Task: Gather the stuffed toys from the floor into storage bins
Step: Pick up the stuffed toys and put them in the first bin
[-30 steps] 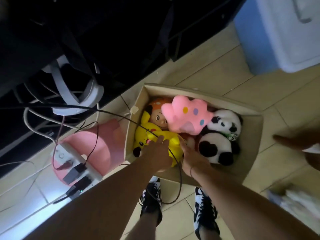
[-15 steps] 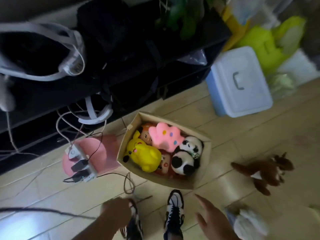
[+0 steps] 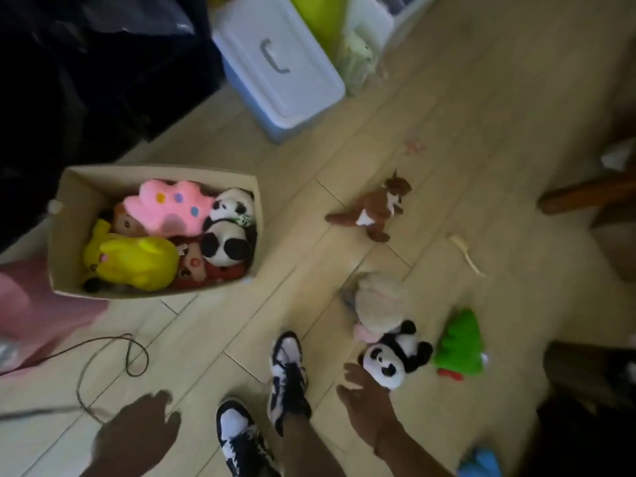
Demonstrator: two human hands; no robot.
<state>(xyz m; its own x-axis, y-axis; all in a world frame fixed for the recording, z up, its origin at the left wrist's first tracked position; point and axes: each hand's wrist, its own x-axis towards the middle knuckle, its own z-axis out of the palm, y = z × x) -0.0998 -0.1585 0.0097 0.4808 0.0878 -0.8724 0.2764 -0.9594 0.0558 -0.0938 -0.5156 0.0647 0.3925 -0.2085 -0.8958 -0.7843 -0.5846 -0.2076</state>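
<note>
While the small black-and-white panda plush [image 3: 395, 356] lies on the pale wood floor [image 3: 447, 149] beside a green tree-shaped plush [image 3: 459, 342], the right hand [image 3: 368, 404] reaches just short of it, fingers spread, the left hand [image 3: 137, 435] hangs loose and empty, and the tan cardboard bin [image 3: 69, 208] sits well apart, stuffed with toys.

A cardboard box [image 3: 65, 215] sits on the floor, full of soft toys: a pink one [image 3: 168, 208], a yellow one [image 3: 134, 261] and two pandas [image 3: 227, 228]. The right hand [image 3: 366, 397], fingers spread, is just beside a small panda [image 3: 392, 356] on the floor. A green toy [image 3: 459, 346] and a brown toy [image 3: 375, 208] lie nearby. The left hand [image 3: 137, 432] holds nothing.
</note>
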